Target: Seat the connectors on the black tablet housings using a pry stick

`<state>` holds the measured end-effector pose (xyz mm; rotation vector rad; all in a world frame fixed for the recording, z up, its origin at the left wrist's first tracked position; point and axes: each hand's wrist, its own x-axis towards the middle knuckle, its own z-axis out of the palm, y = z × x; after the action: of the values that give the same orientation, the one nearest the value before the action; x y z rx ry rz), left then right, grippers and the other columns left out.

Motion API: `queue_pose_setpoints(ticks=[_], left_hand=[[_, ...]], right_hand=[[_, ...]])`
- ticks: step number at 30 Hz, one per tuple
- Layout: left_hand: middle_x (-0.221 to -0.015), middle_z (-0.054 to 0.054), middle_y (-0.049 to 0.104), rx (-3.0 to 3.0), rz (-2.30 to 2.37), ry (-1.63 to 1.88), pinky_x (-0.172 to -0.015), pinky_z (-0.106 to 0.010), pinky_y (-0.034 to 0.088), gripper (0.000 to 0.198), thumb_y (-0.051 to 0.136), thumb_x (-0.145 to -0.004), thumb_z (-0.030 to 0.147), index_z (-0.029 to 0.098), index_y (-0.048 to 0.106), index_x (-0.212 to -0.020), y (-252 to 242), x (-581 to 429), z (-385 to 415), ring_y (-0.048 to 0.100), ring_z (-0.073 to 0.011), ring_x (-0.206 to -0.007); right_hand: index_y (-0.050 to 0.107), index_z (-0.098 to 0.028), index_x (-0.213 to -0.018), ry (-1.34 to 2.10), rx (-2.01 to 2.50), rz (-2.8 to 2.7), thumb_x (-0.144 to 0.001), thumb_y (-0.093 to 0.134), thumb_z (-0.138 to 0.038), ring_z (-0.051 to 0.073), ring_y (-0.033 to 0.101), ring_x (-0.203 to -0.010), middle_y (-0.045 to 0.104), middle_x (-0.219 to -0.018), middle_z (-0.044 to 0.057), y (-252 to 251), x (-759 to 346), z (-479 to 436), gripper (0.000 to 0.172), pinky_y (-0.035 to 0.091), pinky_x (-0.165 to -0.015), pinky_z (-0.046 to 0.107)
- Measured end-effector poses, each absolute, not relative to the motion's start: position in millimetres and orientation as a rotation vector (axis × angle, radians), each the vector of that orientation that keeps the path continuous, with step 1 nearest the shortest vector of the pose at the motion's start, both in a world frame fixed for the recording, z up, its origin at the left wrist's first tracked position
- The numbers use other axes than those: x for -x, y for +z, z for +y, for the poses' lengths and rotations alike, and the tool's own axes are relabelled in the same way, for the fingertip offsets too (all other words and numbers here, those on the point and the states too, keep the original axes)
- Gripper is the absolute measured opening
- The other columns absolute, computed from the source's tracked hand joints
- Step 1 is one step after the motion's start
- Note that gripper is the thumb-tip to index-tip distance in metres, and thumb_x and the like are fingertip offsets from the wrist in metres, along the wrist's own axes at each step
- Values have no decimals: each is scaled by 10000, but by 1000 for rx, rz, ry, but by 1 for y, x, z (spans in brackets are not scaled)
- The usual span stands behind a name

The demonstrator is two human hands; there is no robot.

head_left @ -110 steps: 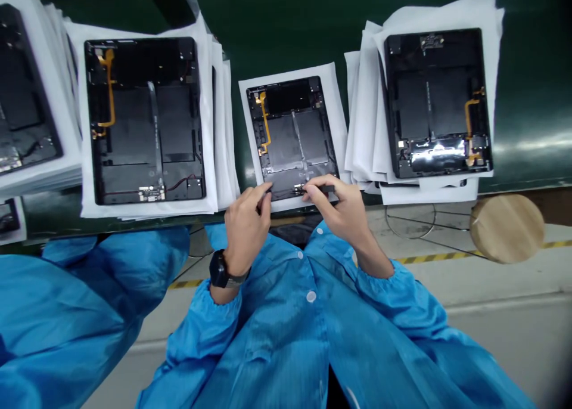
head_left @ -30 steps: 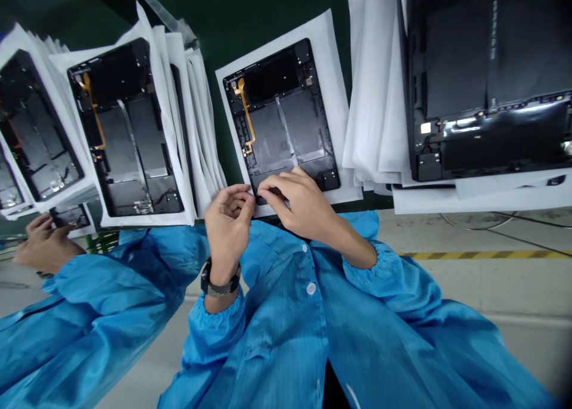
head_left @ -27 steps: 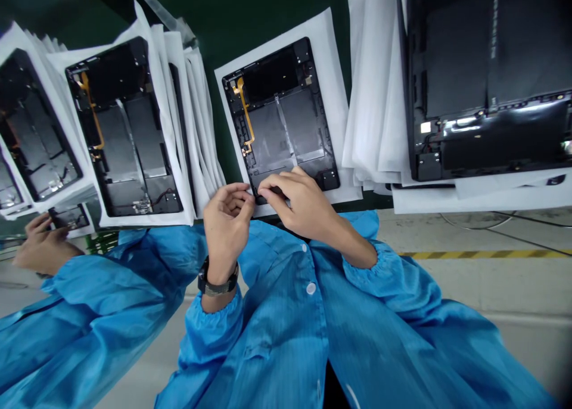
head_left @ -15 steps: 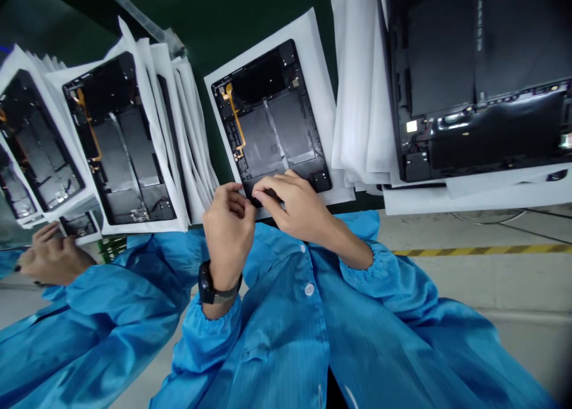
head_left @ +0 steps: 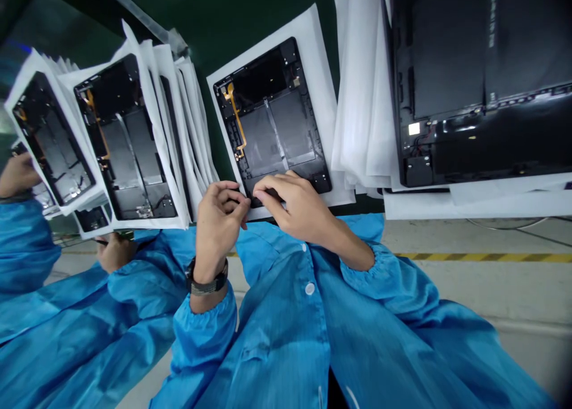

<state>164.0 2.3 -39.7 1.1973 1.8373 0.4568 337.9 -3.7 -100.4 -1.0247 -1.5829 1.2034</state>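
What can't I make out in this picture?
All in the head view:
Near edge of the middle tablet: partly hidden by the right grip.
Anything inside that grip: covered by its fingers.
Right tablet: cut off by the picture's top and right.
Print on its strip: too small, blurred.

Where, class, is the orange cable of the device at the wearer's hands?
In the head view, the orange cable runs along the left side of the open device, beyond the left hand.
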Motion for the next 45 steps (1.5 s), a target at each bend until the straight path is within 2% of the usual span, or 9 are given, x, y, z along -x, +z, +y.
queue_pose_setpoints(ticks=[6, 12, 17, 21, 27, 33, 39, 45], left_hand=[[-791, 40, 650, -1186, 1840, 479, -385, -206, 449, 409, 786, -777, 269, 210, 523, -1084, -43, -163, 0, 562, -96, -466], [-809, 37, 638, -1127, 1778, 569, -404, -204, 461, 408, 788, -781, 273, 218, 522, -1085, -47, -156, -7, 599, -107, -522], [-712, 61, 593, -1193, 1820, 619, -398, -203, 415, 292, 713, -877, 308, 214, 535, -1088, -53, -153, -15, 544, -105, -476], [-627, 87, 557, -1224, 1830, 637, -454, -181, 381, 272, 711, -912, 332, 215, 534, -1083, -61, -153, -17, 503, -86, -474], [-607, 85, 551, -1222, 1844, 647, -518, -189, 383, 287, 742, -882, 326, 211, 532, -1041, -62, -155, -14, 504, -90, -516], [-630, 81, 554, -1363, 1904, 642, -561, -207, 413, 253, 711, -911, 310, 228, 501, -1026, -64, -158, -18, 537, -102, -549], [-643, 78, 557, -1422, 1934, 651, -583, -221, 424, 233, 695, -932, 310, 239, 482, -997, -67, -158, -21, 546, -108, -565], [-617, 74, 547, -1256, 1766, 723, -570, -218, 416, 188, 668, -949, 340, 228, 540, -1028, -68, -145, -19, 546, -114, -558]], right_hand=[[621, -194, -948, 1209, 1032, -1563, -1068, 467, -191, 172, 621, -806, 741, -902, 28, -100, -338, -4, 195, 384, -864, 329], [634, -186, -958, 1189, 1035, -1556, -1064, 486, -188, 168, 610, -785, 730, -877, 26, -99, -338, -4, 182, 388, -856, 321], [635, -185, -952, 1197, 1039, -1557, -1062, 502, -199, 162, 595, -771, 711, -850, 16, -99, -338, -4, 174, 386, -844, 314], [635, -189, -948, 1187, 1056, -1566, -1064, 492, -203, 162, 596, -780, 714, -865, 14, -98, -337, -4, 184, 385, -842, 316], [642, -200, -959, 1183, 1095, -1575, -1065, 508, -227, 171, 626, -817, 740, -901, 15, -98, -336, -4, 173, 404, -862, 319], [648, -200, -956, 1176, 1117, -1586, -1068, 515, -232, 177, 658, -857, 759, -948, 24, -96, -335, -4, 177, 410, -885, 320], [648, -191, -948, 1145, 1156, -1639, -1073, 514, -237, 172, 645, -825, 742, -895, 18, -93, -331, -4, 189, 392, -878, 324], [646, -203, -953, 1138, 1186, -1707, -1080, 501, -260, 178, 635, -807, 739, -875, 15, -86, -327, -3, 201, 378, -871, 339]])
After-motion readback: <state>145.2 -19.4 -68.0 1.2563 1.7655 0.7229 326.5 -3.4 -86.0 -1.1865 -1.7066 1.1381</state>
